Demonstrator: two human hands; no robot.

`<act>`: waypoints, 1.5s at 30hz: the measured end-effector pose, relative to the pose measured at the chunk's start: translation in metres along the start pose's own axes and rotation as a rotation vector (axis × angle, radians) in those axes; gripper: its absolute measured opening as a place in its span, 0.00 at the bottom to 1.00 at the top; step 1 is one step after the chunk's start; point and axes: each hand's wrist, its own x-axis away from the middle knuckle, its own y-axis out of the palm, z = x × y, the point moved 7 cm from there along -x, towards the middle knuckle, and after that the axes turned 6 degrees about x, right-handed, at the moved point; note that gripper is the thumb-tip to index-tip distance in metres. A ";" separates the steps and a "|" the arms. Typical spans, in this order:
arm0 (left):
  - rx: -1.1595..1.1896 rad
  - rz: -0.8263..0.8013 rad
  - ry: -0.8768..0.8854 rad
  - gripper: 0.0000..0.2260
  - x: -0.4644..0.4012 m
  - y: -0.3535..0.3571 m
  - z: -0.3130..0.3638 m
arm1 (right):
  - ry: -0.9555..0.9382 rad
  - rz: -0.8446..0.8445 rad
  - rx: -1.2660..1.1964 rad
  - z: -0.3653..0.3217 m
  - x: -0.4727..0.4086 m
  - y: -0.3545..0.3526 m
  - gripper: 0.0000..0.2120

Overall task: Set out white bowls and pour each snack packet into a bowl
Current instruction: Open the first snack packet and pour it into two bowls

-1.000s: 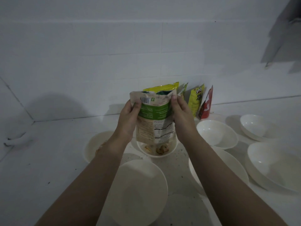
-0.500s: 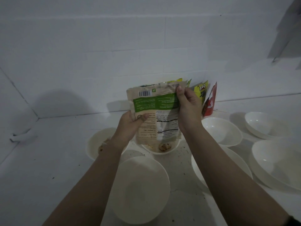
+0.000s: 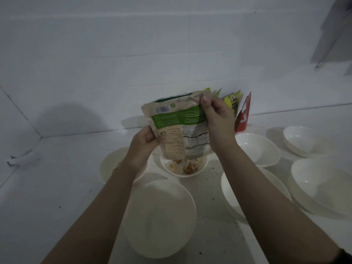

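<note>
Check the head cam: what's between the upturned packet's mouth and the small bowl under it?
Head view: snack pieces dropping from the packet into the small bowl; otherwise open air.

White tiled wall (image 3: 118, 54) fills upper frame. White counter (image 3: 47, 187) below, dark specks scattered on it lower centre. Grey blurred object (image 3: 335, 35) at upper right edge; small white fixture (image 3: 22, 159) at left edge, unclear what.

Lighting: dim, cool bluish cast; soft shadow on wall (image 3: 72, 119) at left, darker shadow upper right. Faint highlights on bowl (image 3: 257, 149) rims. Image: grainy, slight blur, wide-angle bending at edges
</note>
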 end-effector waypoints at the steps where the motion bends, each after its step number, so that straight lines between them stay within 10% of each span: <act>1: 0.002 0.033 0.030 0.11 0.000 -0.001 0.009 | -0.012 -0.044 0.040 -0.003 0.003 0.003 0.09; 7: 0.145 0.093 0.034 0.09 0.019 -0.006 0.019 | 0.078 -0.297 0.497 0.008 0.044 -0.003 0.21; 27: 0.280 -0.497 -0.161 0.07 0.182 0.327 -0.019 | 0.129 0.899 0.330 -0.113 0.292 -0.333 0.07; 45: -0.108 -0.713 -0.495 0.08 0.319 0.665 -0.236 | 0.791 1.248 0.501 -0.019 0.478 -0.692 0.08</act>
